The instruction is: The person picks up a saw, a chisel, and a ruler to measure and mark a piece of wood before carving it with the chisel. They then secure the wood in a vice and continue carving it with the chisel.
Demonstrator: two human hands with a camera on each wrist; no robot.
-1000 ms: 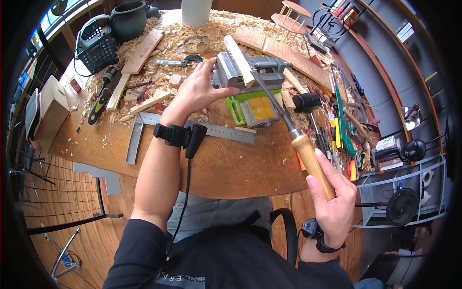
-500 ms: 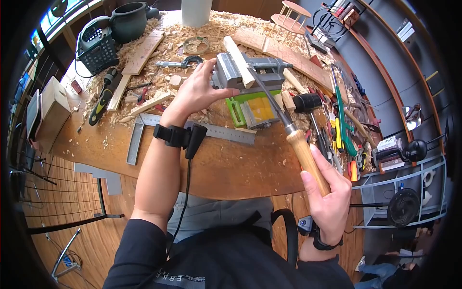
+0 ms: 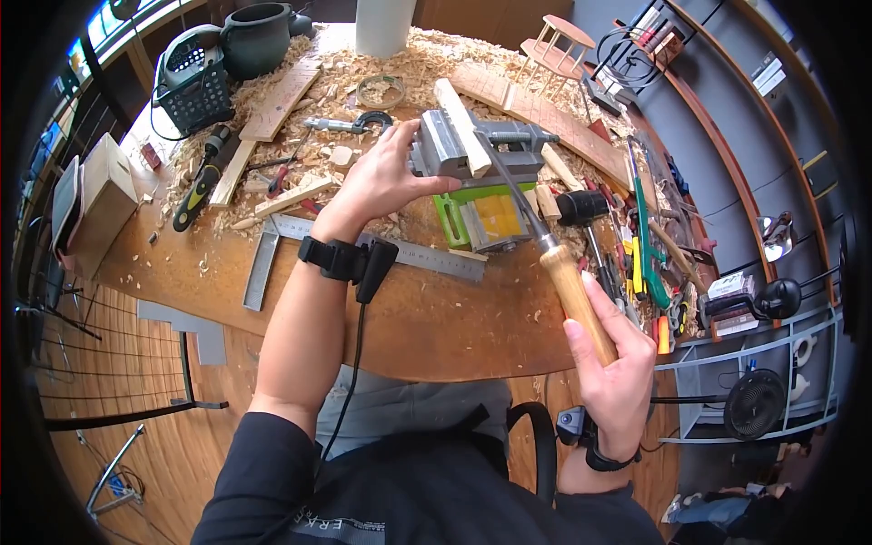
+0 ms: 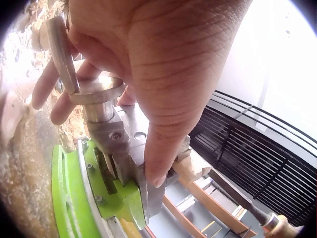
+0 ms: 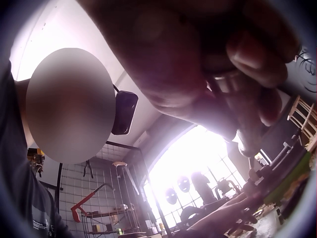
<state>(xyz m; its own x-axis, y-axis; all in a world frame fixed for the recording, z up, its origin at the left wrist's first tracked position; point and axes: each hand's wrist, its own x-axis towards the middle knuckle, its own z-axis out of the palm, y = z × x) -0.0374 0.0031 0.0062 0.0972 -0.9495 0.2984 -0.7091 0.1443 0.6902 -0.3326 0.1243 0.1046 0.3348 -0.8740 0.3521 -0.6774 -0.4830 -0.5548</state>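
Note:
A grey bench vise [image 3: 445, 145] stands on the bench with a pale strip of wood [image 3: 461, 127] clamped in it, sloping up and away. My left hand [image 3: 386, 177] holds the vise from its left side, thumb along the front and fingers reaching behind. In the left wrist view the thumb lies on the metal jaw, close to the vise's screw handle [image 4: 62, 54]. My right hand [image 3: 618, 363] grips the wooden handle of a long, dark file [image 3: 518, 186]. The file's far end overlaps the near end of the wood strip.
Below the vise are a green base [image 3: 451, 222] and a yellow block [image 3: 498, 216]. A steel square [image 3: 391, 254] lies in front. Hand tools, including a black mallet [image 3: 581, 207], crowd the right side. Shavings, boards and a micrometer [image 3: 350, 123] cover the back; a small wooden chair [image 3: 556, 54] stands there.
My right hand and the file's handle have shifted slightly left and forward. The left hand stays on the vise; the whole head view has shifted a little.

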